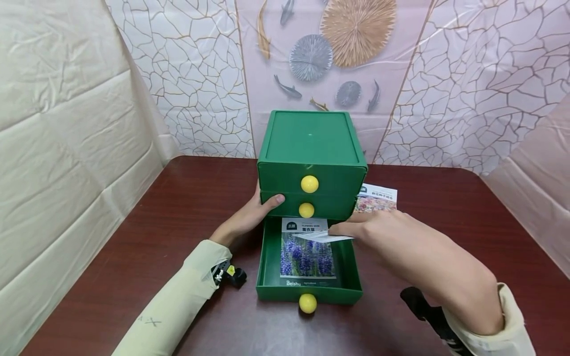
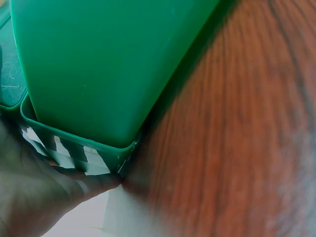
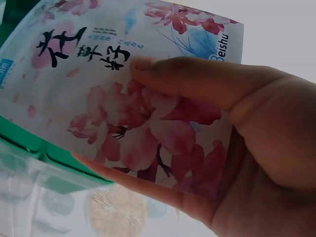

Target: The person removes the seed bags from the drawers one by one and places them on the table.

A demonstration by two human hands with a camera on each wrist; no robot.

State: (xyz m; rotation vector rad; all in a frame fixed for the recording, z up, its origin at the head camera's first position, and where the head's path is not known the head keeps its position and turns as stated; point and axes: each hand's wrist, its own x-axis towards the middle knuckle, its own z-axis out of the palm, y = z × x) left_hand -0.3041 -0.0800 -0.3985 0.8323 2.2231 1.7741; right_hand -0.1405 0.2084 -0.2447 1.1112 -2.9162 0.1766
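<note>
A: Head view first. What stands on the table (image 1: pixel 147 222)?

B: A green drawer box (image 1: pixel 311 148) with yellow knobs. Its bottom drawer (image 1: pixel 267 267) is pulled out toward the person, and a seed packet with purple flowers (image 1: pixel 306 254) lies flat inside it.

A: And the left hand (image 1: pixel 249 217)?

B: It grips the left front corner of the box, thumb on the front of the middle drawer and the other fingers round the side. The left wrist view shows only the palm pressed against the green wall, next to the brown wood.

A: The right hand (image 1: pixel 378 232)?

B: It pinches a second packet (image 1: pixel 322 237) and holds it almost level over the back part of the open drawer, just above the purple one. From the head it shows only as a thin white edge.

A: Does the right wrist view tell more?

B: Yes. There the thumb (image 3: pixel 197 81) lies across the printed face, which has pink blossoms and black characters, and the fingers support it from beneath. A green edge sits right below.

A: Anything else?

B: A third packet (image 1: pixel 378 198) lies on the table just to the right of the box.
</note>
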